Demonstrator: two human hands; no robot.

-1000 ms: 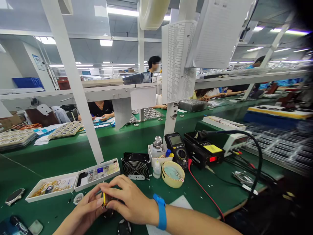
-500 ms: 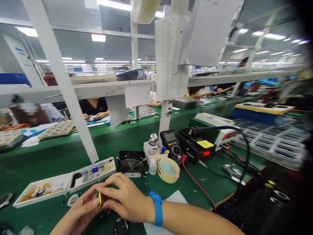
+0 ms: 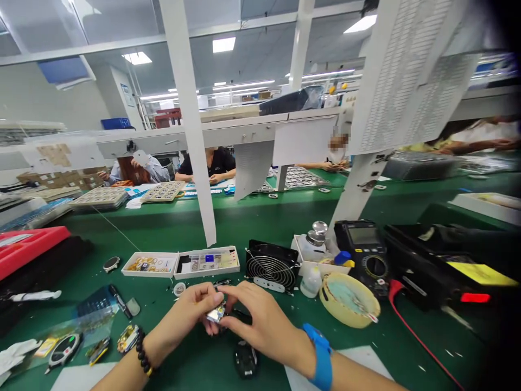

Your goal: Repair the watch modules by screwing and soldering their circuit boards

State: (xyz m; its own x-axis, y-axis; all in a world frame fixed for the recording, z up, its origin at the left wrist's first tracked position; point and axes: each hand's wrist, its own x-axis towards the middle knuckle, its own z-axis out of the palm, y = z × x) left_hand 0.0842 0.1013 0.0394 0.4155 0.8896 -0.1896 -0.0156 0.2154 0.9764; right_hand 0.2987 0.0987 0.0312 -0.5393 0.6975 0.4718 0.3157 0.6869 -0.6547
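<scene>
A small electronic module (image 3: 215, 313) with a shiny, silvery face is held up above the green bench. My left hand (image 3: 189, 307) is closed on it, thumb on top and fingers curled beneath. From the other side, my right hand (image 3: 264, 320) pinches its edge between thumb and forefinger. A black, rounded case (image 3: 246, 359) lies on the bench just below my right hand. Left of my left wrist are a loose watch module (image 3: 128, 338), a second yellow-edged module (image 3: 97, 350) and a round watch (image 3: 64, 350). My fingers partly hide the held module.
Two white parts trays (image 3: 150, 273) (image 3: 209, 270) stand beyond my hands. Right of them are a black fan (image 3: 272, 266), a small bottle (image 3: 311, 282), a yellow bowl (image 3: 350, 320) and a multimeter (image 3: 362, 266) with a red lead. Co-workers sit across the bench behind white posts.
My view has swung left, bringing the watch parts and a red tray into sight. The held module has turned from edge-on to show its silvery face. Both hands still hold it.
</scene>
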